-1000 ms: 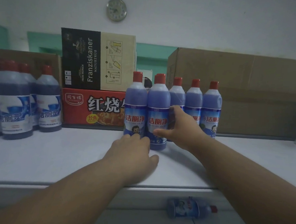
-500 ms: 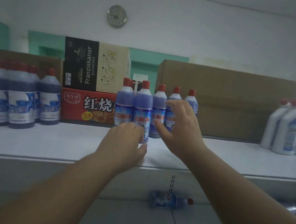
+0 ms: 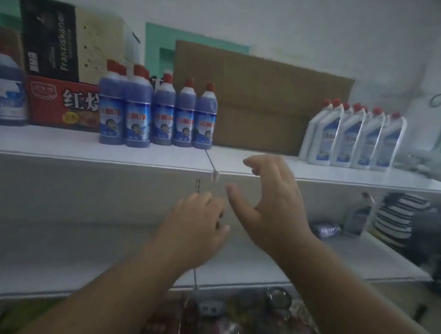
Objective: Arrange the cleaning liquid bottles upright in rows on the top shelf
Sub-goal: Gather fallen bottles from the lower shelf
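Note:
Several blue cleaning liquid bottles [image 3: 161,112] with red caps stand upright in a tight group on the white top shelf [image 3: 92,151]. Farther right on the same shelf stand several white bottles [image 3: 353,140] with red caps. One blue bottle [image 3: 326,229] lies on its side on the lower shelf, beside an upright clear bottle [image 3: 357,215]. My left hand [image 3: 198,224] hangs below the top shelf's edge, fingers loosely curled, holding nothing. My right hand [image 3: 271,197] is beside it, fingers spread, empty.
Stacked cartons stand behind the blue bottles: a black-and-tan box [image 3: 67,41] on a red box [image 3: 62,102], and a brown cardboard box [image 3: 263,100]. Darker blue bottles [image 3: 6,91] stand at far left. A person in a striped shirt [image 3: 400,217] is at right. Mixed goods [image 3: 231,320] lie below.
Both hands have come off the blue bottles and dropped below the top shelf's edge. The view has swung right and down, bringing the white bottles and lower shelf into sight.

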`<state>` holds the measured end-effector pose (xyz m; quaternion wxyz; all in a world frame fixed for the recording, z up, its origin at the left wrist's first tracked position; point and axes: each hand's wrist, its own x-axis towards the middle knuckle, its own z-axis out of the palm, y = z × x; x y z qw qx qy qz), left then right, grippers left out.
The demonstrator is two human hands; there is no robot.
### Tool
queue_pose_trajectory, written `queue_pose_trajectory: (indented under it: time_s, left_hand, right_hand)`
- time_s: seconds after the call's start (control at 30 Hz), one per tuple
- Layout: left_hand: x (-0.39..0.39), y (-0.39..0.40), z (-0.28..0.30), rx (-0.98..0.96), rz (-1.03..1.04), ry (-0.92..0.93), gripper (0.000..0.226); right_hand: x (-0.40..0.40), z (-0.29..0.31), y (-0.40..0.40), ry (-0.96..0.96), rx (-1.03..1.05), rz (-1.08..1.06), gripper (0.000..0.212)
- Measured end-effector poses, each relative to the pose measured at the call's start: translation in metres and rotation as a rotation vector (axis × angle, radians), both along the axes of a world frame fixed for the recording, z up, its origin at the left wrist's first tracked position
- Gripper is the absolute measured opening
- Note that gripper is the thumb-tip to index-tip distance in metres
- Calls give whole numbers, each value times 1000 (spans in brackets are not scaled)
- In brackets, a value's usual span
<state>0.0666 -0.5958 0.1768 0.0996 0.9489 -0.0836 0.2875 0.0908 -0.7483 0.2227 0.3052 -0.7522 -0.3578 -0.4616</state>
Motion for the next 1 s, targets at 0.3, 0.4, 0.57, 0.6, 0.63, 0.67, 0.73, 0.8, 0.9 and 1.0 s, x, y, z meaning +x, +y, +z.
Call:
queue_pose_trajectory:
  time_s: [0.3, 0.4, 0.57, 0.6, 0.63, 0.67, 0.73, 0.8, 0.9, 1.0]
  left_hand:
    - [39, -40, -88, 14, 35, 207, 24]
    - [72, -32, -108, -17, 42, 256, 23]
    - [143, -9, -140, -3, 51, 335, 26]
    - [158, -3, -146, 17, 57, 345, 27]
    - [173, 3, -152, 37, 62, 358, 28]
    - [187, 10, -159, 40, 62, 373, 30]
    - [213, 24, -172, 21, 51, 407, 32]
    - [237, 37, -183, 23, 48, 410, 33]
    - [265, 55, -194, 121, 87, 387, 40]
    - [283, 70, -212, 183, 128, 350, 60]
  right_hand:
    - [7, -79, -62, 237, -26, -116, 42]
    - [27, -94, -59, 312, -58, -151, 41]
    - [84, -127, -36, 345, -75, -205, 42]
    - [96, -134, -30, 365, -79, -215, 42]
    - [107, -140, -24, 391, -88, -223, 42]
    - [118, -146, -18, 419, -100, -228, 42]
    - [138, -158, -7, 460, -114, -232, 42]
    - [154, -170, 3, 502, -123, -241, 41]
    - [176, -182, 11, 577, -157, -245, 42]
    - [194, -188, 12, 617, -154, -255, 41]
